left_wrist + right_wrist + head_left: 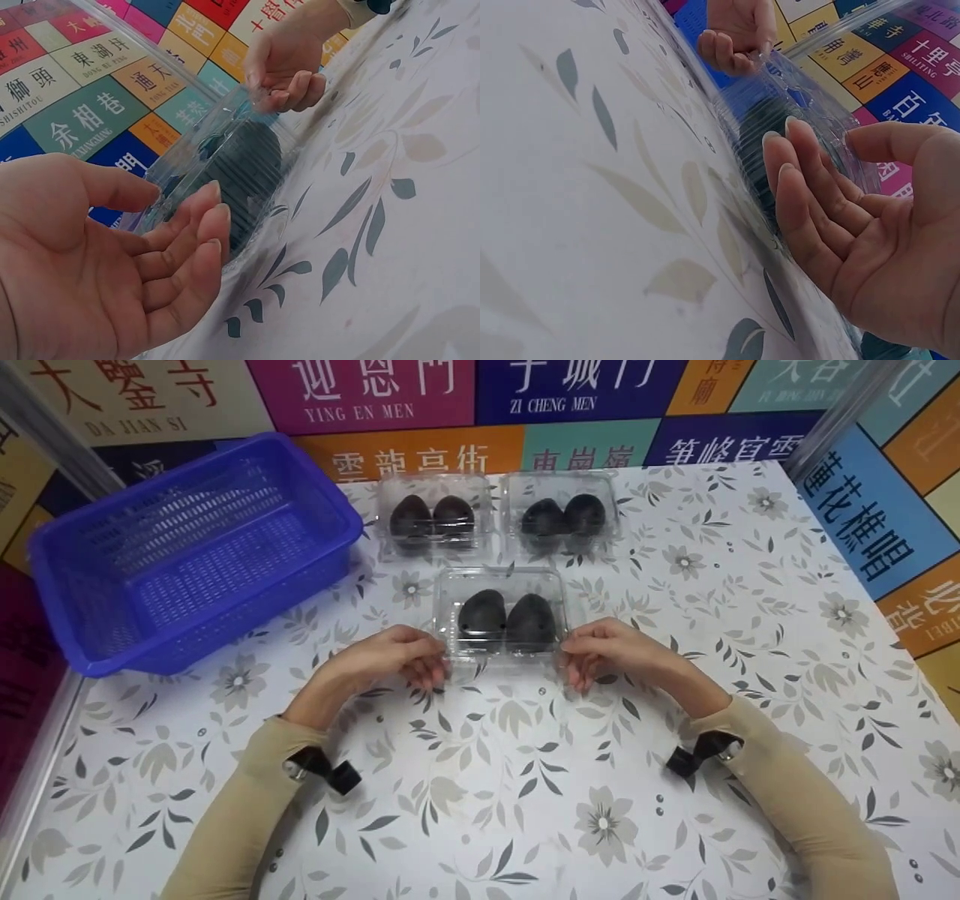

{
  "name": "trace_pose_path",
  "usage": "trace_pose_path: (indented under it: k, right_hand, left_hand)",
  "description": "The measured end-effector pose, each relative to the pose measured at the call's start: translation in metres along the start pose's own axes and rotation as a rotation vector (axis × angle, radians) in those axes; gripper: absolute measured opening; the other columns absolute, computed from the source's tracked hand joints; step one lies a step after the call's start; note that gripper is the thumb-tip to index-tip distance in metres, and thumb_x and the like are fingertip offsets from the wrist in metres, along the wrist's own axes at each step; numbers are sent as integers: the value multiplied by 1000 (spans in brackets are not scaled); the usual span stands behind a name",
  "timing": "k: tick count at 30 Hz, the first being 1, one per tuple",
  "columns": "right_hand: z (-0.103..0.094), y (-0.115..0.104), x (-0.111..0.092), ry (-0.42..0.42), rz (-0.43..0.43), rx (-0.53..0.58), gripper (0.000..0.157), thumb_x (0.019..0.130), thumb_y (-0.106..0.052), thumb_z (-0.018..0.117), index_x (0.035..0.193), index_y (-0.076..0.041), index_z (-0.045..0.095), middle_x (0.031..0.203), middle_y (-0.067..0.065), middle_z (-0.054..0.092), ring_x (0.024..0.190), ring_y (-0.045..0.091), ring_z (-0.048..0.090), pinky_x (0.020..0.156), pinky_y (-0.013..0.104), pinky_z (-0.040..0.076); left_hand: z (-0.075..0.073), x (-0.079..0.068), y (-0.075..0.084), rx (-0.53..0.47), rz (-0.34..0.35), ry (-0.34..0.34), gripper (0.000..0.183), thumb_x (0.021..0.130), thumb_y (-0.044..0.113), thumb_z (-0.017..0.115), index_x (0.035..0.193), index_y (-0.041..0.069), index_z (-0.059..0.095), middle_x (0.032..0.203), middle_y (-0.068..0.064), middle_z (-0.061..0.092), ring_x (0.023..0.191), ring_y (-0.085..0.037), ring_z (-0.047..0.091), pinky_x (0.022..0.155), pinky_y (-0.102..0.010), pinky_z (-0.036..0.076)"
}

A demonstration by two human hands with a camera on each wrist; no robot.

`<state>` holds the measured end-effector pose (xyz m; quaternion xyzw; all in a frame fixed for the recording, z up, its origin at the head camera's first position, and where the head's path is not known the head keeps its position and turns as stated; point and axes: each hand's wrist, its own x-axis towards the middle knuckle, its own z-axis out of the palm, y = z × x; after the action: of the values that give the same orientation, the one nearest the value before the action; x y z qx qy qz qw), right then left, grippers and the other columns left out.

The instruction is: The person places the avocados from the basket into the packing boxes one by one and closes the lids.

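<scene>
A clear plastic clamshell box (496,573) stands on the table in front of me, its lid down. Two dark, egg-shaped items (482,615), perhaps avocados, lie side by side in it. My left hand (401,656) pinches its near left edge between thumb and fingers. At the opposite edge my right hand (611,654) pinches in the same way. Both wrist views show the box (259,165) low between the two hands, the other fingers loosely bent beside its wall. Whether its base is lifted off the cloth I cannot tell.
Behind stand two similar boxes, one at left (435,484) and one at right (559,484), each holding two dark items. A blue plastic basket (202,622) occupies the back left. Flower-patterned cloth (480,802) covers the table, and printed panels (420,439) border the back.
</scene>
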<state>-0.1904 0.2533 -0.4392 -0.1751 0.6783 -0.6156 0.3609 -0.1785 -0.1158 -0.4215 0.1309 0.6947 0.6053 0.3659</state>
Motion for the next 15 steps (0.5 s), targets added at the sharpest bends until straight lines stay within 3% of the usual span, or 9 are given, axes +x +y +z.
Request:
trace_pose_path:
  k: [6,15]
  right_hand:
    - [-2,6,3,5,-10,58,26,105,-21,54,100,1,66,78,7,70,69,19,69,65,35,60]
    - [4,2,4,80,-17,174,19,104,-12,54,93,-4,67,76,6,68,66,16,67,67,33,60]
  left_hand:
    - [-1,2,-3,-38,21,48,31,103,15,55,112,-14,59,89,-13,69,74,-17,66,72,-29,56]
    - [1,3,-3,-78,13,97,29,102,14,57,111,-13,59,88,-15,68,72,-18,65,70,-28,57]
